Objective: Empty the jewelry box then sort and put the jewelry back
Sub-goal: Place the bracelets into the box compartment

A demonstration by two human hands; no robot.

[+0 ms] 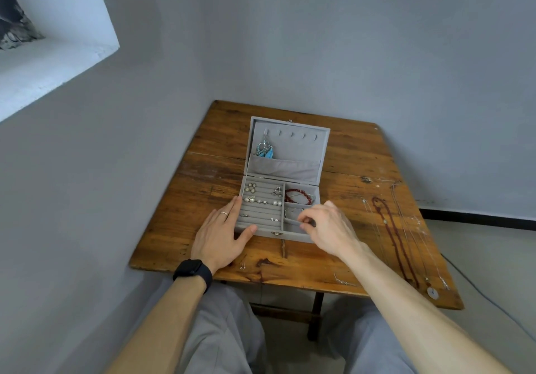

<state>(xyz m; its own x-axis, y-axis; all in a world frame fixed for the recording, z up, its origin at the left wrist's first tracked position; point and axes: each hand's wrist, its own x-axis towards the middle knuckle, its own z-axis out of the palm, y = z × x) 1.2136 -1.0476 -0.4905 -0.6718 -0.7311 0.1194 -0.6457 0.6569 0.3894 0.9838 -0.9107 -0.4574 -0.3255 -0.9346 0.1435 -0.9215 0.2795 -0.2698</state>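
Left hand (223, 234) flat, fingers straight, against rectangular grey velvet jewelry box (290, 153), frame centre on worn wooden bench (348, 153). Right hand (327, 227) curled into lower-right compartment; what it holds, cannot tell.

Head-worn view, forward-down, close over table (352, 153)
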